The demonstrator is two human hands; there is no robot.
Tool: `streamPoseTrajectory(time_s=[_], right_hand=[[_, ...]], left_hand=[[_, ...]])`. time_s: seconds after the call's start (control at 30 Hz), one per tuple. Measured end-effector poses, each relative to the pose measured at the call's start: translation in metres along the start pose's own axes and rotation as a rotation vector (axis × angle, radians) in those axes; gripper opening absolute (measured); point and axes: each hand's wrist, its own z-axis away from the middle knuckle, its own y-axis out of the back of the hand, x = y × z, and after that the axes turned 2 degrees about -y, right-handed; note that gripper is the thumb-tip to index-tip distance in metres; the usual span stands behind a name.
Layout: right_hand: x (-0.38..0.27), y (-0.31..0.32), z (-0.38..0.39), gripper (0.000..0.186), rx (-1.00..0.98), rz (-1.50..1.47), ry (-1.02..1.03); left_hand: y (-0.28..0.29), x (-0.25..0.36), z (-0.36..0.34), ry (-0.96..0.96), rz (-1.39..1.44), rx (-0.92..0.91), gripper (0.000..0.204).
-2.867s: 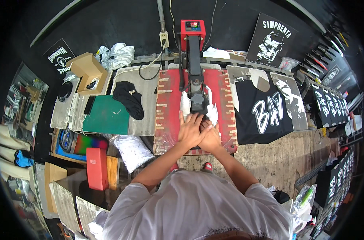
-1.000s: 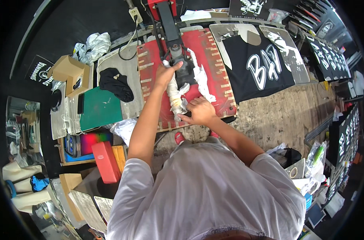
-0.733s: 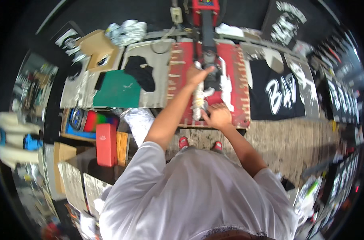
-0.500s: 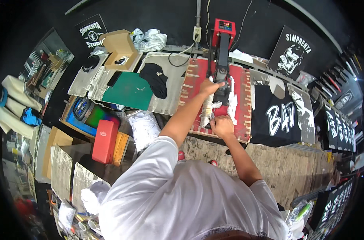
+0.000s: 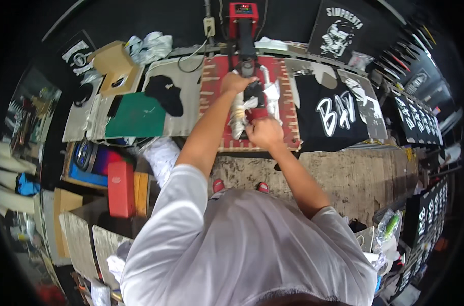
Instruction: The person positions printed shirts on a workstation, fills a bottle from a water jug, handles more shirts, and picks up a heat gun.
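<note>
Head view: left wrapped bar [image 5: 237,116] on the press [image 5: 246,47], my hands set apart.
My left hand [image 5: 235,83] covers its far part, thumb stretched, other fingers hidden; my right hand [image 5: 265,133], fingers curled but blurred, is beside its near end. I can't tell if either grips. Earlier, my hands overlapped. Beneath is a red bed [image 5: 215,76]; rightward, a black shirt [image 5: 331,116].

White short-sleeved shirt [image 5: 252,239], bare forearms [image 5: 208,131], red footwear [image 5: 263,187]
</note>
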Motion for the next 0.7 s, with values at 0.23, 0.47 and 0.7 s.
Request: streamPoseTrajectory(time_s=[0.23,0.47,0.7], right_hand=[[-0.009,0.011,0.005,0.036,0.055,-0.071,0.091],[0.000,0.007,0.009,0.035,0.088,-0.119,0.135],[0.007,0.011,0.006,0.027,0.185,-0.229,0.241]], left_hand=[[-0.011,-0.029,-0.037,-0.103,-0.116,-0.034,0.071],[-0.016,-0.038,-0.029,-0.173,-0.065,0.005,0.066],[-0.006,-0.044,0.118,-0.380,-0.082,0.235,0.105]])
